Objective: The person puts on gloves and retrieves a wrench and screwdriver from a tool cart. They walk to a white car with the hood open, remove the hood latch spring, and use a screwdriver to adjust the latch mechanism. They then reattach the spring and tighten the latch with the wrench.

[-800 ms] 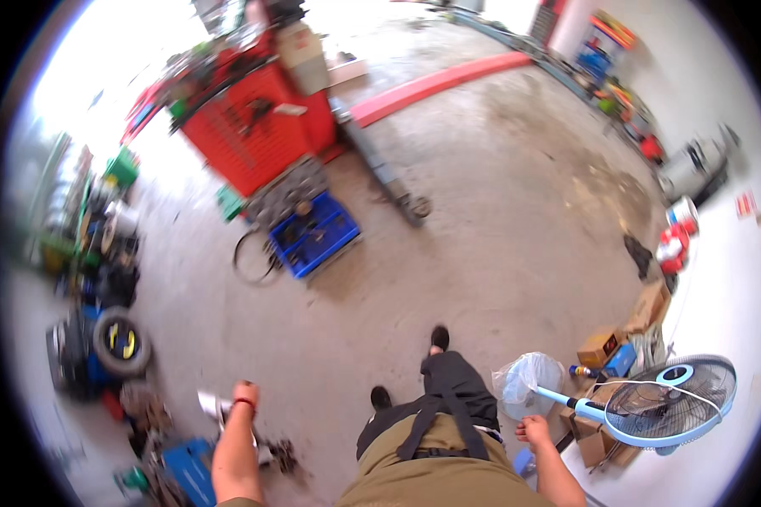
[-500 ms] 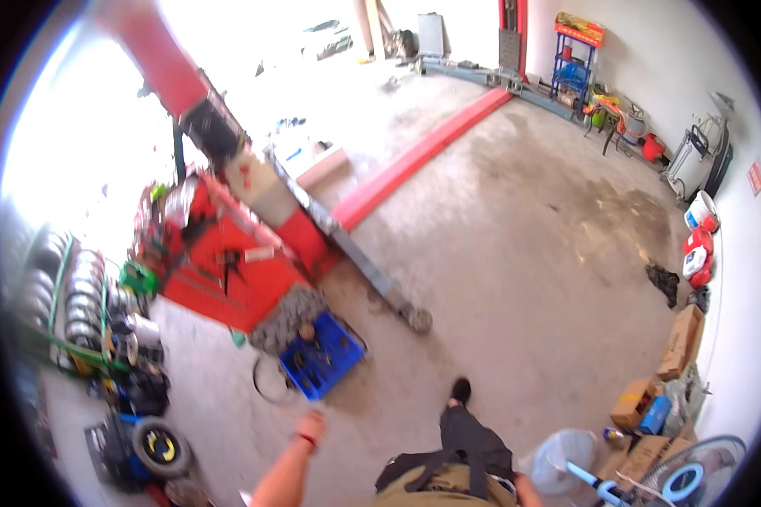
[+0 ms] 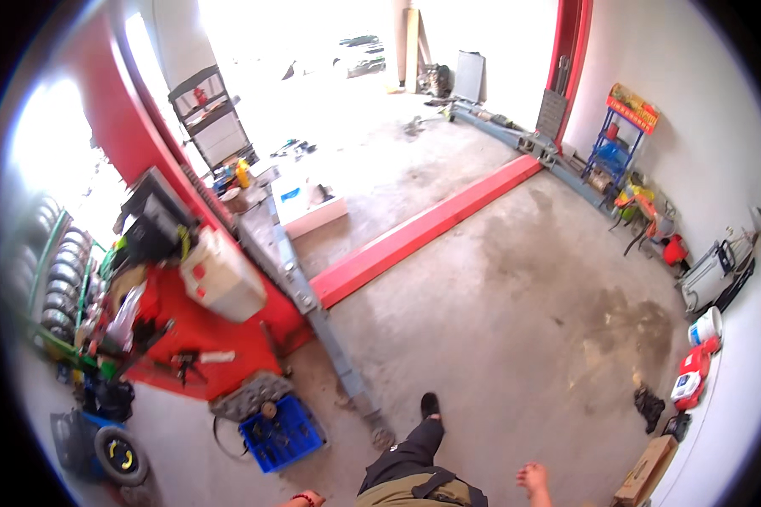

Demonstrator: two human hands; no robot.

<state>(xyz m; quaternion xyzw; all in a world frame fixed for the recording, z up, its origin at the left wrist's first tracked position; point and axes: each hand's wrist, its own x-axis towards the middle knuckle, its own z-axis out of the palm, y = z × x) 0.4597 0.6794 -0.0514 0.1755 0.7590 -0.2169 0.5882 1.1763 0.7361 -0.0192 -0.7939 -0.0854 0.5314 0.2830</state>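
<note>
Two bare hands low in the view, well apart — left hand [image 3: 311, 497] cut off by the lower edge, with a dark red bracelet [image 3: 305, 500] at the wrist; cannot tell how far open or whether holding anything. Right hand [image 3: 533, 478] above the concrete floor [image 3: 499, 363], half open, fingers loosely bent, with nothing seen in its grasp. Nearest to the left hand, a blue tray [image 3: 291, 459] on the floor, up and slightly left in the view, with small dark pieces inside. Along the tray's far side, a lumpy grey block [image 3: 249, 395] and a small round brown piece [image 3: 269, 410]; just behind, a red stand [image 3: 237, 342] bearing a pale plastic can [image 3: 228, 283]. Beside the stand, a long grey metal arm [image 3: 334, 355], its end near one black shoe [image 3: 430, 406]. Farther off, a red beam [image 3: 431, 228] across the floor. Well to the right of the right hand — a cardboard box [image 3: 647, 469], with a white bucket [image 3: 707, 325] beyond.
</note>
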